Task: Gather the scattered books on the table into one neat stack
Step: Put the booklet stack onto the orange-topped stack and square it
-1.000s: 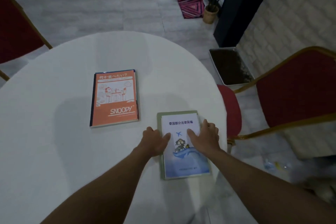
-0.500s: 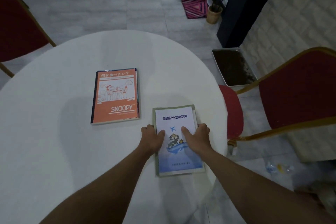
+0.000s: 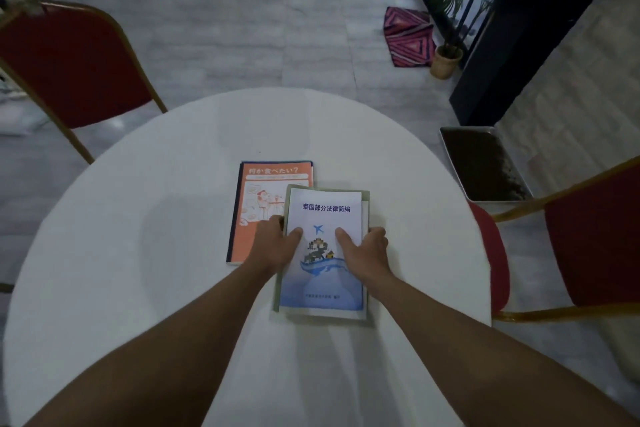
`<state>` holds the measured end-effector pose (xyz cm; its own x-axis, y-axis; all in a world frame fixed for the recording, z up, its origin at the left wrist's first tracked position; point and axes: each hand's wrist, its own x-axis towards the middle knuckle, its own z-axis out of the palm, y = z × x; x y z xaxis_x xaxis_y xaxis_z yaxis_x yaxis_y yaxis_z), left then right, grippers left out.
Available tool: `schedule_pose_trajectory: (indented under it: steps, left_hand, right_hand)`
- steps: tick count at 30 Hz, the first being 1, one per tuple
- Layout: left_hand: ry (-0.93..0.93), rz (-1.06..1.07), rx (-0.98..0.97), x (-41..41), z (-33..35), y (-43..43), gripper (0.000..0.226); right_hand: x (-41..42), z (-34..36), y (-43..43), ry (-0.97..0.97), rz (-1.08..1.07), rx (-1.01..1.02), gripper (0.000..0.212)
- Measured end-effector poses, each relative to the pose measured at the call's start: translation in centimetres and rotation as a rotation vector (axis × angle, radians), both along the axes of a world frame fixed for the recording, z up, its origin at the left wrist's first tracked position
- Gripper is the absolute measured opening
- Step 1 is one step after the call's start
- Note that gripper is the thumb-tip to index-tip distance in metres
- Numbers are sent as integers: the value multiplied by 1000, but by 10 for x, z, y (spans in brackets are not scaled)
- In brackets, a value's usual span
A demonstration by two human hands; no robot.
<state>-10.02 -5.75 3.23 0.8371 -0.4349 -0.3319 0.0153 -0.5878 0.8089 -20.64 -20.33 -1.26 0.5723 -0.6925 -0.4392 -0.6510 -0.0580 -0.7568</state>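
Just right of the orange book (image 3: 268, 211) and overlapping its right edge, the small pile topped by the blue-and-white booklet (image 3: 323, 253) sits between both hands on the white table (image 3: 138, 253). The left hand (image 3: 275, 246) grips the pile's left edge and the right hand (image 3: 363, 250) its right edge, thumbs pressed on the cover. Both books' long axes run away from the person, nearly parallel. The orange book lies to the left of the grip, nearer the left hand, so the coming move is probably a short leftward carry until the pile squares over it.
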Motion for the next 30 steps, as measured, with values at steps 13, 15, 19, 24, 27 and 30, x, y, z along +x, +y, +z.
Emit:
schedule_pose_trajectory:
  steps: [13, 15, 19, 24, 27, 30]
  left_hand:
    - [-154, 116, 128, 131, -35, 21, 31]
    - [-181, 103, 180, 141, -44, 22, 35]
    - [-241, 80, 256, 148, -64, 22, 40]
    - [-343, 30, 208, 152, -78, 31, 35]
    - [-107, 49, -93, 143, -81, 35, 46]
    - [61, 139, -183, 133, -86, 34, 55]
  right_hand:
    - [152, -1, 21, 76, 73, -18, 83]
    - [163, -5, 23, 95, 80, -32, 83]
    - [176, -19, 23, 180, 128, -170, 78]
    - [169, -33, 21, 43, 198, -220, 71]
    - [159, -40, 26, -160, 161, -63, 65]
    - [154, -42, 32, -261, 118, 59, 66]
